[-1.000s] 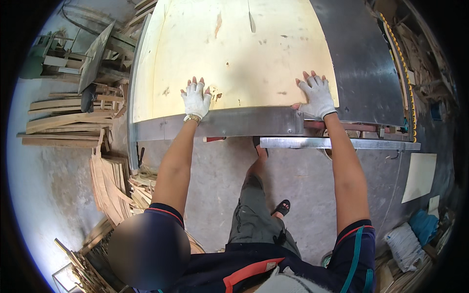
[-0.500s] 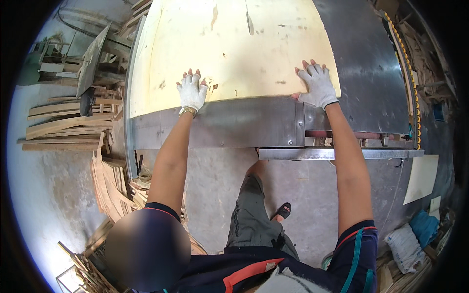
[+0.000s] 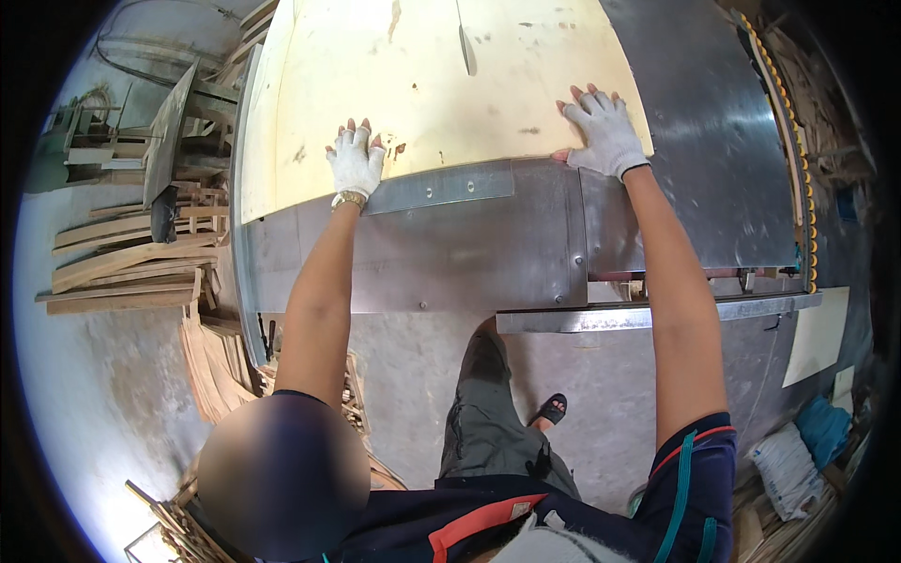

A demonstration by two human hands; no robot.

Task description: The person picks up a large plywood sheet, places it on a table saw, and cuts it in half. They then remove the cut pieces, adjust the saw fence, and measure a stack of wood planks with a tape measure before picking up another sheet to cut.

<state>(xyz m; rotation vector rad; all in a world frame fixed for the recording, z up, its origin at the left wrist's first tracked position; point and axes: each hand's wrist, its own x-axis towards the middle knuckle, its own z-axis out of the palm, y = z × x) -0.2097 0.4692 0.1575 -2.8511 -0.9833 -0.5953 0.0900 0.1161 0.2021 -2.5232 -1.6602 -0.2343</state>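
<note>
My left hand (image 3: 357, 155), in a white fingerless glove, rests open with fingers spread near the lower left edge of a large pale board (image 3: 450, 113). My right hand (image 3: 596, 131), gloved alike, lies open and spread at the board's lower right corner. The board lies on a grey metal machine table (image 3: 422, 253), whose bare near part shows a narrow inset plate (image 3: 450, 192). A thin upright grey strip (image 3: 465, 52) stands in a slit in the board's upper middle. A long metal rail (image 3: 572, 319) runs along the table's near right edge.
Stacked wooden strips (image 3: 131, 244) and a leaning panel (image 3: 169, 131) line the left. Yellow rollers (image 3: 802, 188) edge the table's right. A pale sheet (image 3: 815, 333), a white sack (image 3: 779, 474) and blue plastic (image 3: 821, 432) are at the lower right. My sandalled foot (image 3: 554, 408) is on the concrete floor.
Both hands and the board have moved forward, away from my body, uncovering more of the metal table and its inset plate. The hands remain spread on the board.
</note>
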